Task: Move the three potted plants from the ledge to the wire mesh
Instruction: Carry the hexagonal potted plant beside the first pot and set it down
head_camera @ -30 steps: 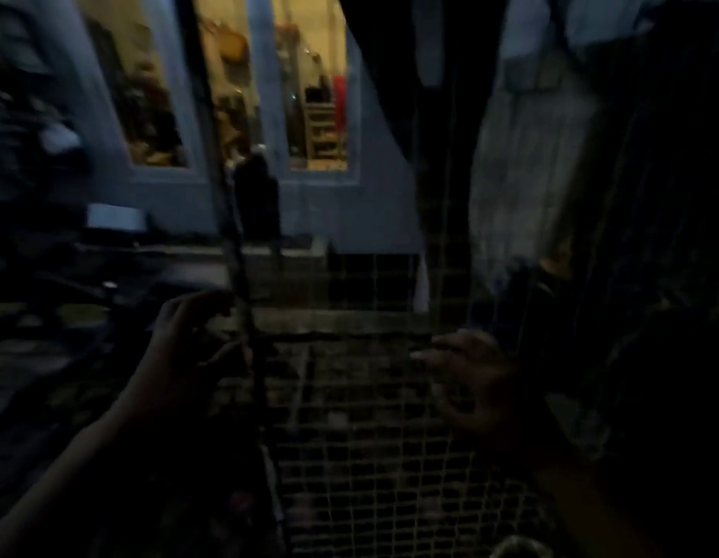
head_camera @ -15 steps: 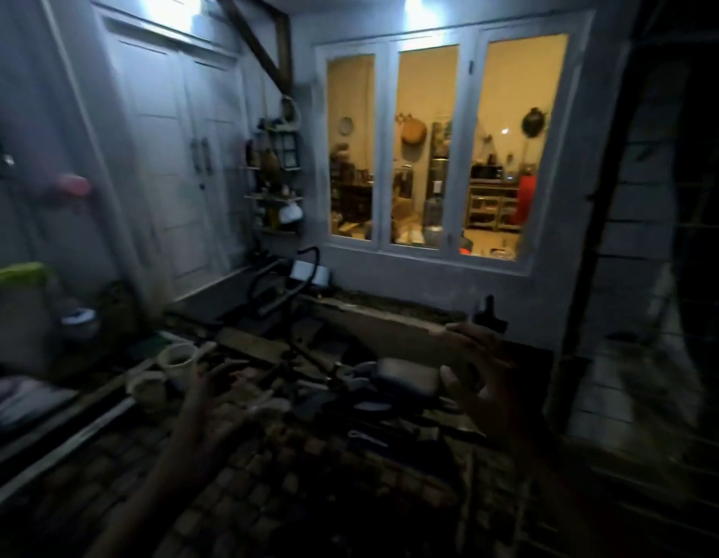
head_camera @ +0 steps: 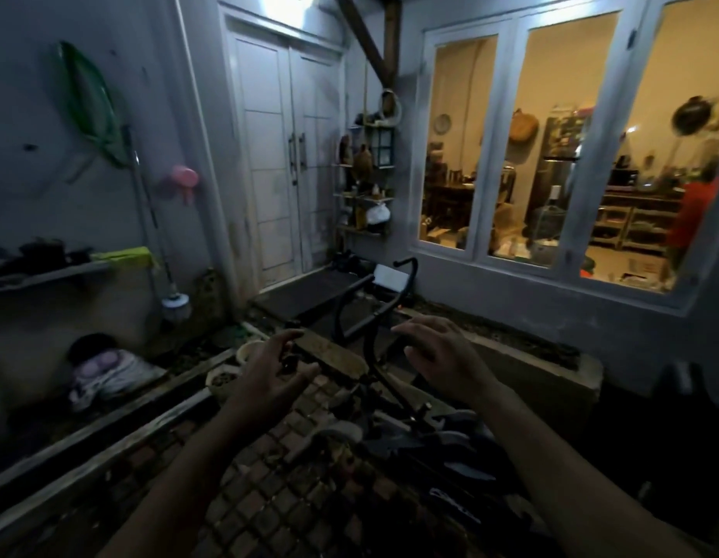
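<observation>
Both hands empty above the paved floor

Left hand point(head_camera: 269, 370) and right hand point(head_camera: 442, 356) have spread fingers, holding nothing; two pots point(head_camera: 225, 380) nearby.

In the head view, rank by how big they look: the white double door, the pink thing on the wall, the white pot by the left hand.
1. White double door, by far.
2. Pink thing and white pot: look alike, and the pot is nearer, so unranked.
</observation>
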Demonstrator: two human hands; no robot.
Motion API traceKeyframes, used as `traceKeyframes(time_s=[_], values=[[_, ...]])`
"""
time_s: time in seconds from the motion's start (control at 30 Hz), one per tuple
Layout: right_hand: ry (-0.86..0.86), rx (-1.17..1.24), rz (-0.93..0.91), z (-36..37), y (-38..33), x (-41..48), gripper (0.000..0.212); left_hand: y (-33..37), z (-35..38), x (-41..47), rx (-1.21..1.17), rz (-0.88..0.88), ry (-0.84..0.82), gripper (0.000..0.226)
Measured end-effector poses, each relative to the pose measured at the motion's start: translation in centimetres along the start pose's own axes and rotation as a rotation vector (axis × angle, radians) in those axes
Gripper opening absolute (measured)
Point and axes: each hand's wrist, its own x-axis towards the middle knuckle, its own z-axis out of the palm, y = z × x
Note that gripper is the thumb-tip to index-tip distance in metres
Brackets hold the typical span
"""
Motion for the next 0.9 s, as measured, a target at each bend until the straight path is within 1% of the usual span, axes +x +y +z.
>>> traceKeyframes(time_s=[0.07, 0.13, 0.2, 0.27, 0.33, 0.4, 0.47, 0.53, 0.63, 0.7, 0.77, 0.83, 0.9], values=[[0.009, 0.050, 0.009, 3.3, 3.8, 4.5, 0.034, -2.1, 1.7, 5.1, 0.007, -0.035, -0.012, 0.065], [-0.009, 0.116, 0.049, 6.7, 7.6, 9.4, 0.034, -5.2, 3.5, 9.5, -0.062, -0.104, -0.035, 0.064], [-0.078, 0.137, 0.048, 10.2, 11.0, 14.1, 0.032, -8.4, 5.2, 12.4, -0.052, -0.151, -0.085, 0.063], [-0.137, 0.136, 0.075, 13.2, 13.8, 18.9, 0.032, -12.0, 6.6, 15.3, 0.012, -0.202, -0.055, 0.058], [-0.187, 0.133, 0.128, 15.9, 15.7, 23.1, 0.033, -14.5, 7.9, 17.9, 0.000, -0.265, -0.034, 0.055], [-0.241, 0.143, 0.130, 18.7, 17.0, 26.4, 0.031, -16.0, 9.2, 20.7, -0.045, -0.315, -0.057, 0.056], [-0.257, 0.120, 0.123, 21.4, 18.2, 29.3, 0.029, -17.6, 10.7, 24.4, -0.086, -0.320, -0.093, 0.062], [-0.292, 0.035, 0.125, 23.9, 19.5, 31.6, 0.030, -19.5, 12.5, 28.2, -0.096, -0.281, -0.158, 0.063], [-0.428, -0.058, 0.218, 27.1, 20.7, 33.4, 0.030, -23.1, 16.0, 33.0, -0.004, -0.254, -0.277, 0.070], [-0.430, -0.089, 0.255, 28.9, 21.1, 33.9, 0.028, -25.1, 18.6, 35.2, -0.002, -0.209, -0.386, 0.067], [-0.437, -0.159, 0.251, 29.8, 21.2, 34.6, 0.029, -26.6, 20.6, 36.4, -0.087, -0.135, -0.482, 0.057], [-0.444, -0.182, 0.212, 30.2, 21.6, 35.2, 0.032, -27.9, 21.6, 36.8, -0.217, -0.144, -0.515, 0.054], [-0.397, -0.149, 0.176, 30.2, 22.1, 35.6, 0.040, -29.4, 22.2, 37.3, -0.345, -0.161, -0.557, 0.053]])
